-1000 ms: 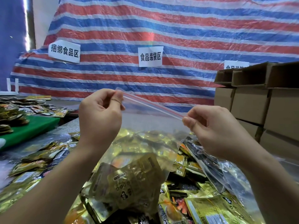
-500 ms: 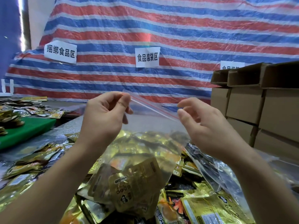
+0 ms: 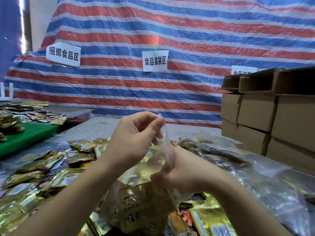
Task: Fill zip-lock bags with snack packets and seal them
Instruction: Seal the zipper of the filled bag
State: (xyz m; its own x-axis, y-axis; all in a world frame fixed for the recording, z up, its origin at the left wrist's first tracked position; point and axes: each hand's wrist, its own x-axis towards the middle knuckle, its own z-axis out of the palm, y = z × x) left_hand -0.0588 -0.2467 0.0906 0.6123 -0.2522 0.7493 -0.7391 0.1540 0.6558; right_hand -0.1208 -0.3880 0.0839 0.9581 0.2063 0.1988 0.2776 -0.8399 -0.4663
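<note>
left hand [image 3: 134, 142] pinching top corner of clear plastic zip-lock bag [image 3: 144, 198] stuffed with gold foil snack packets [image 3: 131, 210], right hand [image 3: 184, 171] gripping the bag's edge just beside the left wrist

Single view only, from camera on my head. It looked forward and slightly down across table [image 3: 95, 128], toward striped tarp [image 3: 187, 40] hung as back wall. Very near my hands: left hand [image 3: 134, 142] and right hand [image 3: 185, 169] sat centre frame, forearms entering from bottom edge. Wide-angle lens bent edges; cardboard boxes [image 3: 272, 116] at right leaned inward. No second view, so nothing shared.
</note>
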